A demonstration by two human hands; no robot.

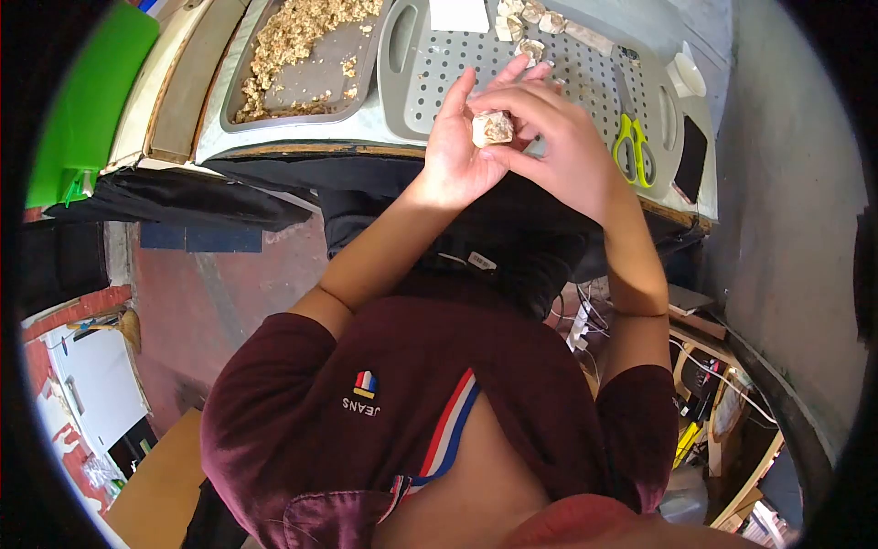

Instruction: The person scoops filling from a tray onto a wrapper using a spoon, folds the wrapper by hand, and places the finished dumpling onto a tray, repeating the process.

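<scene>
A small lump wrapped in thin whitish paper, with brown showing through (492,129), is held between my two hands just in front of the table edge. My left hand (448,151) cups it from the left, palm turned up. From the right, my right hand (562,133) curls over the lump, fingers and thumb around it. Some fingertips are hidden behind the right hand. Beyond the hands lies a grey perforated board (425,87), bearing several similar wrapped lumps (510,27) and a stack of white paper (459,16).
At the left, a grey tray (366,96) holds a crumbly oat-like mix (306,41). Scissors with yellow-green handles (633,151) lie on the board's right side. A dark phone (692,157) and a white cup (686,73) are farther right, near the wall (786,183).
</scene>
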